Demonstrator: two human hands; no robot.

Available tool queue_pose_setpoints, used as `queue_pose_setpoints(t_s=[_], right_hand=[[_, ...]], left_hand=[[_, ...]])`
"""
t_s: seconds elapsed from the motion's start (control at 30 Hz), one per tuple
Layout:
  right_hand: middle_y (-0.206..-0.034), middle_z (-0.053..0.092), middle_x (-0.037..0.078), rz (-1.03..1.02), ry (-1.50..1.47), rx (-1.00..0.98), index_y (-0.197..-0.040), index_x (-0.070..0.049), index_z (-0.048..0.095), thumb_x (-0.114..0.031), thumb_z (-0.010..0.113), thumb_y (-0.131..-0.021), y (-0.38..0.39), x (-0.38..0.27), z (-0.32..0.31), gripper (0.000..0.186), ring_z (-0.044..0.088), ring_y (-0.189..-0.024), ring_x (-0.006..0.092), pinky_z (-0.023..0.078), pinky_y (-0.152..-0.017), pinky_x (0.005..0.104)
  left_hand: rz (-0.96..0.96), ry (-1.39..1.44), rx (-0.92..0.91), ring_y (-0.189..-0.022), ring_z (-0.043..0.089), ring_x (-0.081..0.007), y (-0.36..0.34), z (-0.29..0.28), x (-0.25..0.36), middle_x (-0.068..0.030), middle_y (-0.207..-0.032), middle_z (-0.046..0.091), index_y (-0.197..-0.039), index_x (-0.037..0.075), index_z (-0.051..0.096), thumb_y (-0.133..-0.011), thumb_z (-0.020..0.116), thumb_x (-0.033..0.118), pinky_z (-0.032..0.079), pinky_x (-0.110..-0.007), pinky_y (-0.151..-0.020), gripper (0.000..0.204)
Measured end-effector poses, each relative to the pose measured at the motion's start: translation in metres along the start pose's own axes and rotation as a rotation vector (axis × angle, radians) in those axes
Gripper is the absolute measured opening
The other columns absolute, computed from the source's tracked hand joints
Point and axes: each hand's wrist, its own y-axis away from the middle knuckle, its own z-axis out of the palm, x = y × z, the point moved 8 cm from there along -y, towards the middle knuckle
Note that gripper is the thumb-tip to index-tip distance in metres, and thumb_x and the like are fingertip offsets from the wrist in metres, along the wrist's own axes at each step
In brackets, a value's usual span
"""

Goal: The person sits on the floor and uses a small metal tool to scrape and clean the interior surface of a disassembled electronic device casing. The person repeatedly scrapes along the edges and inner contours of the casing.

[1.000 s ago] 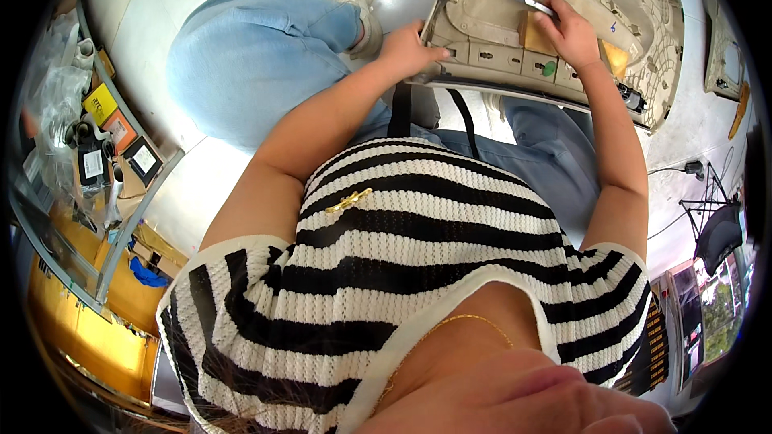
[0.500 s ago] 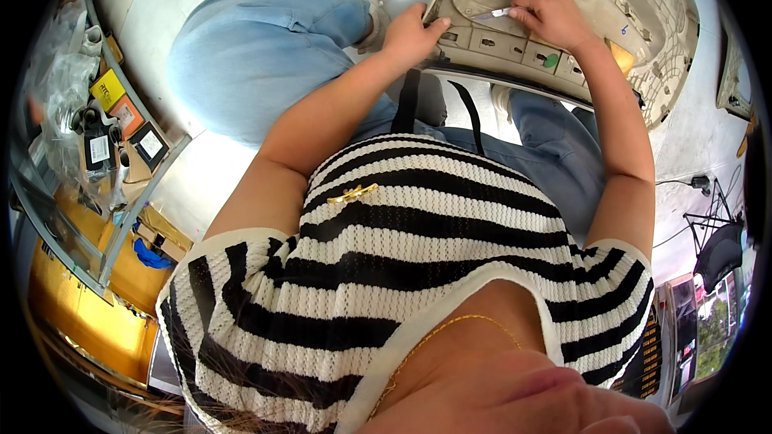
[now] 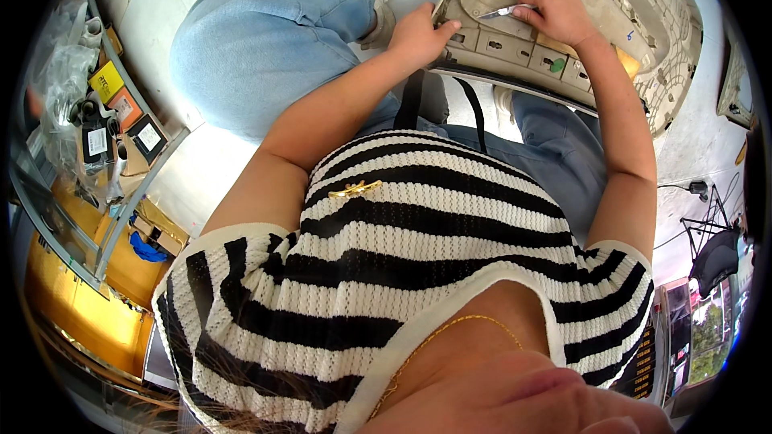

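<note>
A large beige car door panel (image 3: pixel 498 64) lies in front of me across my lap, its ribbed inner side up, with blue pen marks and a green round spot. My left hand (image 3: pixel 420 36) grips its left edge, thumb stretched over the rim. In my right hand (image 3: pixel 559 12) is a slim silvery small knife (image 3: pixel 500 11), pinched between thumb and fingers. Its tip points left, close to the panel's curved seam; whether it touches the surface I cannot tell. Below the right wrist, a yellowish piece (image 3: pixel 627 63) shows on the panel.
To the left stands a metal-framed shelf (image 3: pixel 133 185) with small boxes (image 3: pixel 121 112) and clear plastic bags (image 3: pixel 60 88). A similar panel (image 3: pixel 736 84) leans at the far right. Cables and a black stand (image 3: pixel 712 253) are at right. My denim-covered leg (image 3: pixel 241 72) is beside the panel.
The view has shifted slightly. The knife's tip now lies a little lower against the panel and the tool shows more of its length. Both hands keep their holds.
</note>
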Motion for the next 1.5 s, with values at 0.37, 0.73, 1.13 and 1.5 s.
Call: queue_pose_setpoints(t_s=[0.37,0.73,1.13,1.5], right_hand=[[-0.075,0.058,0.009,0.033,-0.034,-0.031,-0.081,-0.009,0.061,-0.033,0.059,-0.082,-0.001,0.006,0.005,0.024,0.057,-0.074,0.0306,0.045,-0.063,0.0397],[-0.065,0.057,0.011,0.117,-0.028,-0.043,-0.076,-0.008,0.058,-0.038,0.061,-0.081,0.003,0.011,0.01,0.03,0.056,-0.065,0.0326,0.044,-0.058,0.0404],[-0.063,0.059,0.008,0.128,0.032,-0.034,-0.076,-0.012,0.061,-0.043,0.059,-0.081,0.002,0.01,0.005,0.032,0.059,-0.066,0.0277,0.045,-0.058,0.0398],[-0.062,0.058,0.007,0.134,-0.023,-0.035,-0.075,-0.013,0.062,-0.043,0.06,-0.08,0.002,0.012,0.005,0.03,0.058,-0.064,0.0285,0.044,-0.057,0.0394]], left_hand=[[0.039,-0.083,0.048,-0.084,0.06,-0.0389,0.0,0.0,0.001,-0.0217,-0.085,0.063,-0.098,-0.001,0.055,-0.082,0.06,0.037,0.046,-0.045,-0.075,0.041],[0.015,-0.089,-0.012,-0.085,0.059,-0.0391,0.001,0.006,0.0,-0.0224,-0.086,0.062,-0.097,-0.002,0.053,-0.082,0.061,0.033,0.045,-0.045,-0.075,0.039],[0.036,-0.115,-0.035,-0.088,0.06,-0.0372,0.005,-0.003,0.018,-0.0224,-0.089,0.062,-0.095,-0.004,0.051,-0.071,0.073,0.036,0.047,-0.043,-0.078,0.052],[0.001,-0.134,-0.059,-0.09,0.06,-0.0367,0.007,-0.002,0.014,-0.0234,-0.092,0.061,-0.098,-0.005,0.051,-0.062,0.078,0.035,0.046,-0.042,-0.079,0.06]])
